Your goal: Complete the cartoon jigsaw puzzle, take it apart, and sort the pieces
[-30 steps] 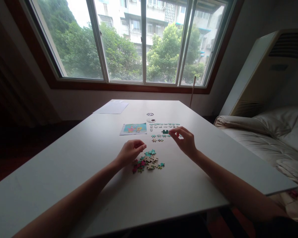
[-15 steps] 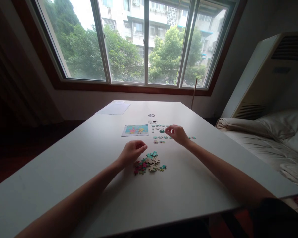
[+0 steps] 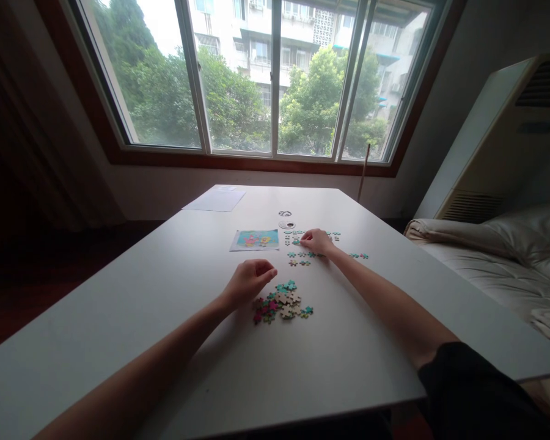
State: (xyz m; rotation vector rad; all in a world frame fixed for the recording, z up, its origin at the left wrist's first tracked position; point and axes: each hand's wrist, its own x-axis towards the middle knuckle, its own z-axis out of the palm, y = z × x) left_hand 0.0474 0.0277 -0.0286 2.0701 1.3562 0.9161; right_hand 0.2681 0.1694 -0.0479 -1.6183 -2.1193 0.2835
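My right hand (image 3: pixel 318 241) reaches over the rows of small jigsaw pieces (image 3: pixel 307 254), its fingers pinched on a green jigsaw piece (image 3: pixel 297 242) at the left of the group. The piece is low, at or just above the table; contact cannot be made out. My left hand (image 3: pixel 250 281) rests closed beside the pile of loose jigsaw pieces (image 3: pixel 286 299), thumb and fingers curled together with nothing visible in them. The pile mixes teal, pink and plain tan pieces. Left of the rows lies a picture sheet (image 3: pixel 255 240) with pink and yellow figures on blue.
Two small round black-and-white discs (image 3: pixel 286 225) lie beyond the rows. White paper (image 3: pixel 215 200) lies at the far left of the white table (image 3: pixel 142 293). A pale sofa (image 3: pixel 481 256) stands to the right, and a window (image 3: pixel 275 85) spans the far wall.
My right hand has moved slightly left and lower with the green jigsaw piece, toward the left part of the rows. My left hand has stayed by the pile; the view has shifted slightly.
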